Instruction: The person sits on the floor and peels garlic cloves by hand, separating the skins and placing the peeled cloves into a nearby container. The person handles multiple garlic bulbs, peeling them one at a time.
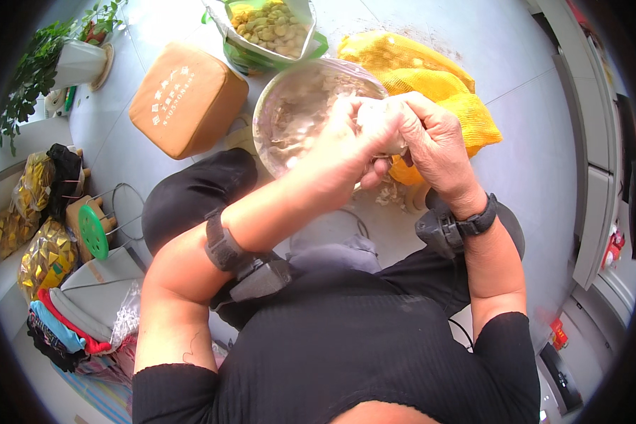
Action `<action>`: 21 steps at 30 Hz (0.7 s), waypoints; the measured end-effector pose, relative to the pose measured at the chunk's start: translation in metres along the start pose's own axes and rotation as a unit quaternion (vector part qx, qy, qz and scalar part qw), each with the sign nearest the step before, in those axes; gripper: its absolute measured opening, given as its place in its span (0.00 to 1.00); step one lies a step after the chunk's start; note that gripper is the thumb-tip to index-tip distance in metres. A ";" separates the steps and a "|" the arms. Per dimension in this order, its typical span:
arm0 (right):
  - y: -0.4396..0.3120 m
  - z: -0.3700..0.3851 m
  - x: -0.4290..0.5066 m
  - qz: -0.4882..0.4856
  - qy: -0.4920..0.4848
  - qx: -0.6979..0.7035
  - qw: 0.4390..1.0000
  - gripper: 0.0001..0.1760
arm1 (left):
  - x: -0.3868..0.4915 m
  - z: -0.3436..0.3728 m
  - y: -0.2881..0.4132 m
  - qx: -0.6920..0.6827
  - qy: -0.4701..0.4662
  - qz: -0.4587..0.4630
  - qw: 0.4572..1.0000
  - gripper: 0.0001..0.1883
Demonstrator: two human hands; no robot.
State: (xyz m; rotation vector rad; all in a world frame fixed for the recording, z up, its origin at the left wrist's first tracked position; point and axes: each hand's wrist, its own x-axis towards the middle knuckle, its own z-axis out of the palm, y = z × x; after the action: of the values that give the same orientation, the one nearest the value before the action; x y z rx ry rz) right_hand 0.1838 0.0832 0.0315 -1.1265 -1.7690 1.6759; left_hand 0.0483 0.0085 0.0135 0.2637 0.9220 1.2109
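In front of me both hands meet over the right side of a round tub (262,140). My left hand (358,140) is closed around a white bulb (377,117) that looks like garlic. From the right, my right hand (437,140) grips the same bulb with thumb and curled fingers. My fingers cover much of it. Papery pale skins (302,100) and some white pieces lie inside the tub. Beyond my right hand rests a yellow mesh sack (429,85), its contents mostly hidden in the folds.
An open bag (273,29) of yellowish pieces stands behind the tub. To the left sits a tan padded stool (183,98) bearing writing. Loose skins (389,193) lie on the floor below my hands. A potted plant (77,63) is far left; white cabinets (588,132) line the right.
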 end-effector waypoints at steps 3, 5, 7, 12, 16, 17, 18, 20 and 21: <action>0.004 0.001 0.002 -0.038 0.023 -0.051 0.998 0.08 | -0.003 -0.001 0.000 -0.016 -0.017 0.017 1.000 0.27; 0.007 0.001 0.002 -0.074 0.044 -0.103 0.991 0.09 | -0.003 -0.007 0.005 -0.002 -0.032 -0.025 0.999 0.26; 0.008 0.001 0.003 -0.096 0.056 -0.132 0.985 0.09 | -0.001 -0.010 0.005 -0.047 -0.054 -0.032 0.997 0.24; 0.004 -0.003 0.002 -0.019 0.057 -0.072 0.996 0.08 | 0.001 -0.019 0.008 -0.079 -0.152 -0.045 0.984 0.29; -0.003 -0.012 -0.002 -0.010 0.024 -0.027 0.999 0.05 | -0.004 -0.022 0.014 -0.102 -0.138 -0.091 0.981 0.27; -0.004 -0.013 -0.001 -0.044 0.010 -0.044 0.998 0.05 | -0.005 -0.022 0.013 -0.100 -0.130 -0.084 0.983 0.26; -0.004 -0.014 -0.001 -0.077 -0.004 -0.061 0.995 0.06 | -0.006 -0.021 0.013 -0.073 -0.102 -0.074 0.989 0.26; -0.005 -0.018 -0.002 -0.120 -0.046 -0.152 0.980 0.11 | -0.007 -0.021 0.011 -0.034 -0.086 -0.036 0.995 0.25; -0.003 -0.018 -0.001 -0.152 -0.046 -0.180 0.971 0.11 | -0.007 -0.021 0.008 0.010 -0.063 -0.023 0.998 0.25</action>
State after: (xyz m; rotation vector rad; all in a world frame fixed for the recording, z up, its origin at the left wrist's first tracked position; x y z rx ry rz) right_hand 0.1971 0.0935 0.0378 -0.8672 -2.2382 1.2773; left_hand 0.0274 -0.0009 0.0093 0.3308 0.8269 1.1304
